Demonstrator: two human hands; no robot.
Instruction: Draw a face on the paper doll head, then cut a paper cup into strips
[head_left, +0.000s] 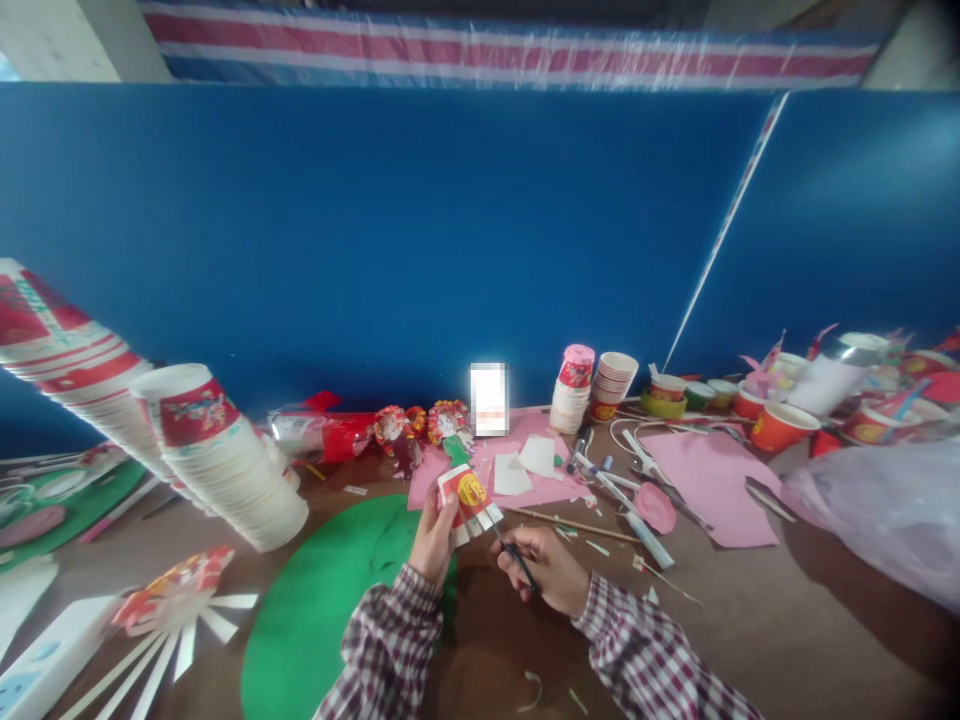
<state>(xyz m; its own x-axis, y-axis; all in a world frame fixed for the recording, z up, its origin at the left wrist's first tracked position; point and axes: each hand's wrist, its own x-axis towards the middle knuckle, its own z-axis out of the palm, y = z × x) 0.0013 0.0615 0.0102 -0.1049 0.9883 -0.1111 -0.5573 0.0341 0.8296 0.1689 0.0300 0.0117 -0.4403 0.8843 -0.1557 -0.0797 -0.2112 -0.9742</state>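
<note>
Near the middle of the view, my left hand [433, 533] is closed on a red and white paper cup [466, 500] with a yellow emblem. Strips are cut along the cup's lower edge. My right hand [546, 567] is closed round the dark handles of a pair of scissors [519, 563]. The scissors' blades point up and left and meet the cup's cut edge. Below my left hand lies a green round sheet [345, 600] on the brown table.
Tall leaning cup stacks [232, 470] stand at left, above a cut cup with spread strips [176, 610]. Pink paper [709, 480], pens and a knife [770, 499] lie at right. Cups and a plastic bag [885, 510] crowd the far right. A blue partition [420, 230] stands behind.
</note>
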